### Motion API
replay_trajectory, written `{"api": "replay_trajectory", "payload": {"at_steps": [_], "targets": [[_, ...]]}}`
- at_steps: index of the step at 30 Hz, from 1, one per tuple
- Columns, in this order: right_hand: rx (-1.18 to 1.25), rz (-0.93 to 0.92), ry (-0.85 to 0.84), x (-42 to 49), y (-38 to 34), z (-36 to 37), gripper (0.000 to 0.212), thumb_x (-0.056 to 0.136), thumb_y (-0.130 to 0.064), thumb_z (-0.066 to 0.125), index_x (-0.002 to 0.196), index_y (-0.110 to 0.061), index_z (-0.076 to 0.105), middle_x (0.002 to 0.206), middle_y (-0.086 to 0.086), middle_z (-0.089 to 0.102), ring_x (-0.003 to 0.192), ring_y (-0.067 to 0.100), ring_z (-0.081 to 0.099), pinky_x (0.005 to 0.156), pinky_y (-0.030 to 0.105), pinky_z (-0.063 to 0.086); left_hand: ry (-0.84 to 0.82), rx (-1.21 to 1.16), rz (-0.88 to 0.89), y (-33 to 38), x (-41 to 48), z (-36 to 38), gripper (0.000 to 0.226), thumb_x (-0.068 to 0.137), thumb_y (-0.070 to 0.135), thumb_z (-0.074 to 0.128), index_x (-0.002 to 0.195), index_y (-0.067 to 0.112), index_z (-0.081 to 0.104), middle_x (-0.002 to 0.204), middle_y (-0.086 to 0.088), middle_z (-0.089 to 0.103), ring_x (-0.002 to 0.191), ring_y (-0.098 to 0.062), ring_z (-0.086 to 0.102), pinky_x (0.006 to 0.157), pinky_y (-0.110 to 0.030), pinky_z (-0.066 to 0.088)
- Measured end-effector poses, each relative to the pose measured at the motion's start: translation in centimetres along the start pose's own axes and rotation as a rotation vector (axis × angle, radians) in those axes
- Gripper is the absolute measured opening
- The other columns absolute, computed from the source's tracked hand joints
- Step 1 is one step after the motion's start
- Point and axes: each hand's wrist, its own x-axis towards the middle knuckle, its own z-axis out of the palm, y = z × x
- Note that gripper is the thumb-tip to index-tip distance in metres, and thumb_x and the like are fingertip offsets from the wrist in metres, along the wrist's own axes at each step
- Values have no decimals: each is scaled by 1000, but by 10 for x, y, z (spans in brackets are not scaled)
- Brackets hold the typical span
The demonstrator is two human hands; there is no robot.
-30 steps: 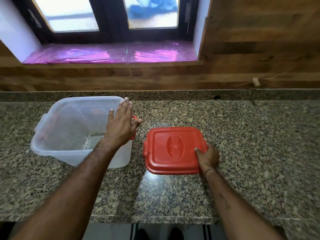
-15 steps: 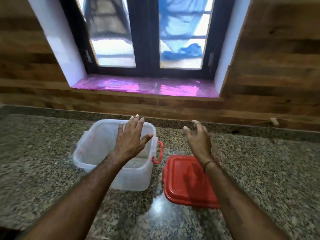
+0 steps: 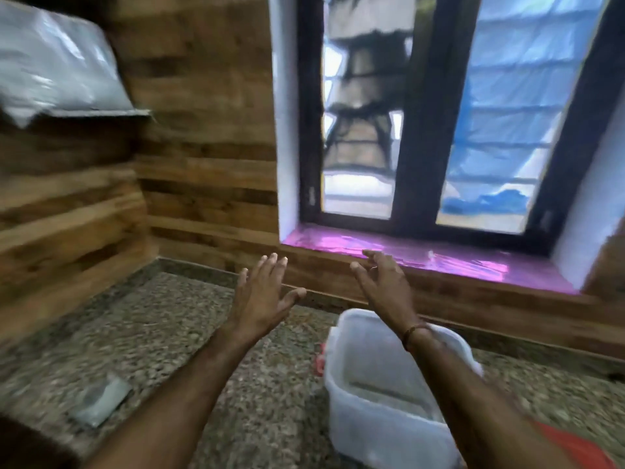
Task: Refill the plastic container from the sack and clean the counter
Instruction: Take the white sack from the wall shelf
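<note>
The clear plastic container (image 3: 382, 401) stands lidless on the granite counter (image 3: 162, 336), low and right of centre, with a thin layer of something at its bottom. Its red lid (image 3: 575, 448) shows only as a corner at the lower right, behind my right forearm. My left hand (image 3: 262, 297) is raised above the counter, left of the container, fingers spread and holding nothing. My right hand (image 3: 382, 282) hovers above the container's far rim, also spread and holding nothing. A whitish sack-like bundle (image 3: 57, 62) lies on a shelf at the upper left, blurred.
A small pale packet (image 3: 99, 402) lies on the counter at the lower left. Wood-panelled walls meet in a corner behind the counter. A window with a pink-covered sill (image 3: 422, 255) is at the back right.
The view has swung up and to the left, so the container and lid slid to the lower right. Both hands rose off the container and lid and now hang spread in the air.
</note>
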Motion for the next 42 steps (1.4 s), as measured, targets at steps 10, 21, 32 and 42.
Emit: {"api": "replay_trajectory", "payload": {"at_steps": [10, 21, 32, 42], "targets": [[-26, -253, -40, 105, -171, 98, 46, 98, -51, 54, 135, -25, 59, 128, 1, 62, 113, 21, 64, 91, 40, 54, 195, 107, -97, -165, 64, -133, 77, 98, 67, 44, 158, 20, 37, 162, -1, 38, 151, -21, 32, 121, -45, 29], [90, -564, -116, 246, -368, 192, 45, 102, -45, 52, 141, -22, 55, 136, -2, 55, 104, 14, 60, 85, 30, 49, 433, 289, -272, -314, 137, -279, 72, 94, 69, 48, 152, 26, 42, 153, 1, 47, 141, -21, 42, 113, -44, 36], [116, -608, -58, 369, -536, 302, 30, 98, -29, 65, 125, -16, 65, 123, 4, 66, 108, 21, 63, 94, 37, 54, 604, 494, -241, -472, 250, -401, 72, 95, 68, 50, 151, 23, 42, 153, -2, 46, 139, -25, 43, 110, -47, 34], [-117, -759, -22, 464, -656, 386, 55, 95, -25, 70, 147, -22, 51, 147, 4, 56, 132, 25, 55, 112, 37, 46, 622, 577, -298, -549, 339, -457, 48, 93, 60, 62, 116, 19, 59, 117, -4, 66, 107, -23, 62, 94, -42, 42]]}}
